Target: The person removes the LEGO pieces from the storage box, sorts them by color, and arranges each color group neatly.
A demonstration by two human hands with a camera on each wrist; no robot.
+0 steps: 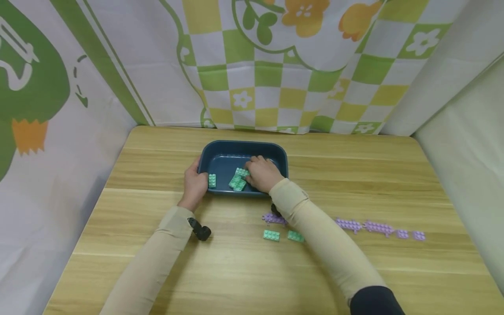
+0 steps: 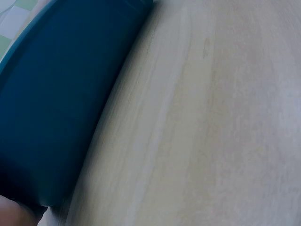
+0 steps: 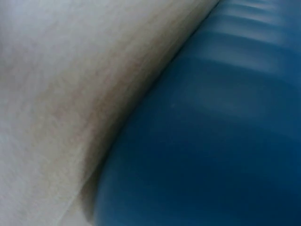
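A dark blue tray [image 1: 244, 193] stands on the wooden table, a mint-green brick [image 1: 212, 180] at its left wall and several more mint-green bricks [image 1: 237, 182] heaped near its middle. My left hand [image 1: 194, 186] grips the tray's left end, thumb at the rim. In the left wrist view the tray's outer wall [image 2: 61, 94] fills the left side, with a bit of the hand at the lower corner. My right hand [image 1: 264, 173] reaches inside, its bent fingers right at the heaped bricks; I cannot tell whether it pinches one. The right wrist view shows only skin beside the blue wall [image 3: 211, 141].
In front of the tray lie two mint-green bricks [image 1: 271, 235], the right one beside my right sleeve. A purple brick piece [image 1: 274, 218] lies partly under that forearm. Farther right, purple brick pieces [image 1: 378, 227] form a row. A patterned curtain [image 1: 267, 87] hangs behind the table.
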